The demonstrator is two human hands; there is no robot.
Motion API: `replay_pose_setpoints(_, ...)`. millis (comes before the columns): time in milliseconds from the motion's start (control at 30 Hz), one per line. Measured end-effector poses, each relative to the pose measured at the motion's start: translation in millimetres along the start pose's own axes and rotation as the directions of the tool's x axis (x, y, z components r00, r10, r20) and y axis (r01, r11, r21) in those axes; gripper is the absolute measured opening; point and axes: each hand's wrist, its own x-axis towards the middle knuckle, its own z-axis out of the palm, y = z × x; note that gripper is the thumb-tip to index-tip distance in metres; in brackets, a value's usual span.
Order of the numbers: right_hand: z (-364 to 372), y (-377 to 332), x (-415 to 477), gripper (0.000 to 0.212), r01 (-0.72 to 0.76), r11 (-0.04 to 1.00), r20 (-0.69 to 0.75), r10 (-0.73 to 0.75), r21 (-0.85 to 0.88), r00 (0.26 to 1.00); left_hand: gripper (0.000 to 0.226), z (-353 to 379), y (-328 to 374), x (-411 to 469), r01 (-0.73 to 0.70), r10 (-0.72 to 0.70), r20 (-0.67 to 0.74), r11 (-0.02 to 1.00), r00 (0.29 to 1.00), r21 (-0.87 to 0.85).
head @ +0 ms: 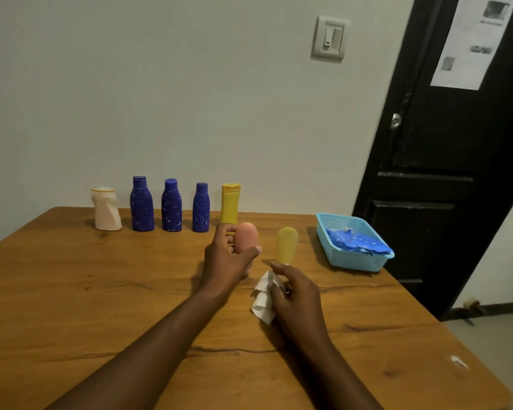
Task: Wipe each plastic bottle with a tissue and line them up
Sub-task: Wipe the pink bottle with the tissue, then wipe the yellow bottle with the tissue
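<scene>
Now, left hand (pixel 228 258): pink bottle (pixel 246 236) is gripped upright by curled fingers
Right hand (pixel 296 291): crumpled tissue (pixel 264 300) is pinched, beside rounded yellow bottle (pixel 286 244)
Row: five bottles (pixel 171 207) are lined up at table (pixel 101 291) far edge

A: Single view, worn on the head, facing forward and tipped down over the wooden table (pixel 71 291).
B: Close in, too: the near tabletop runs off the bottom edge.
A: Wide lens. The wall (pixel 190 84) fills the top, the row of bottles (pixel 171 207) stands far back, the black door (pixel 427 232) leans at right.
</scene>
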Motion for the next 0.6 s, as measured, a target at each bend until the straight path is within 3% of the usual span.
replay_pose_setpoints(200,6,4,5,0.057,-0.059,0.998,0.011,0.059,0.001,0.998,0.064,12,-9,13,-0.04,0.041,-0.009,0.997,0.999,0.063)
replay_pose_setpoints(600,7,7,8,0.056,-0.079,0.996,0.003,0.079,0.044,0.997,0.07,15,-27,21,-0.072,0.066,0.046,0.985,0.997,0.157)
